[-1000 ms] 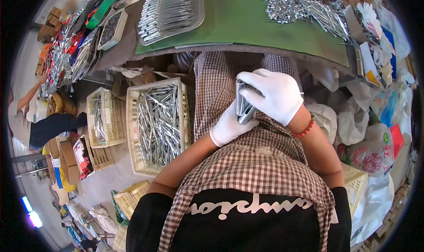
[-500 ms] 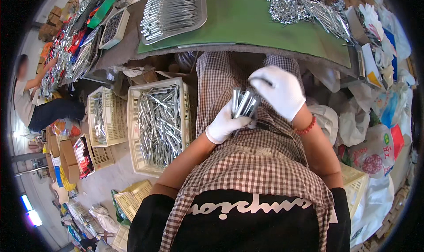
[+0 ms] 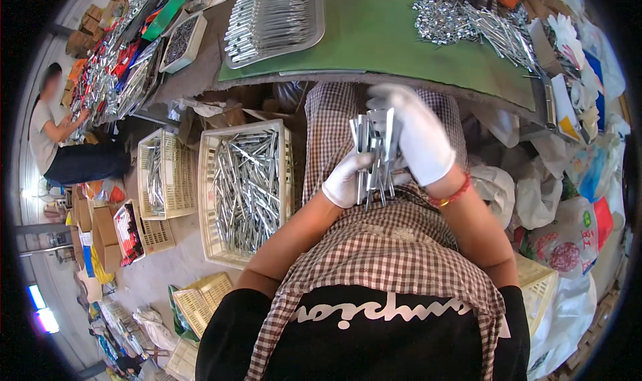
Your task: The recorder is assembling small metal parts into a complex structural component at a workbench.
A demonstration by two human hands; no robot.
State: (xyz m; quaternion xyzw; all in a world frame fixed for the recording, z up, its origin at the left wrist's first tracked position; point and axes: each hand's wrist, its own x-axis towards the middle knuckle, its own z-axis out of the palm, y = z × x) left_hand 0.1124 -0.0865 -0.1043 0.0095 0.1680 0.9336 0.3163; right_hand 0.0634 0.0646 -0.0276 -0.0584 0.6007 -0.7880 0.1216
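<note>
Over my lap, my left hand point(image 3: 346, 178), in a white glove, is closed round a bundle of shiny metal rods point(image 3: 374, 157), which stand roughly upright with their ends uneven. My right hand point(image 3: 418, 130), gloved too, is raised against the bundle's right and upper side. Motion smears its fingers, so what they grip cannot be made out. On the table ahead, a metal tray point(image 3: 319, 27) carries neat rows of similar silvery rods point(image 3: 271, 20).
Left of my legs stands a cream plastic crate point(image 3: 208, 200) full of loose metal rods, with a second crate point(image 3: 180, 180) beyond. Small metal parts point(image 3: 445, 20) and rods point(image 3: 501, 37) lie on the green tabletop point(image 3: 374, 47). A person point(image 3: 50, 127) works at the far left.
The bundle has come more upright and spread in my left hand. My right hand has moved from above it to its right side. The view has shifted slightly.
</note>
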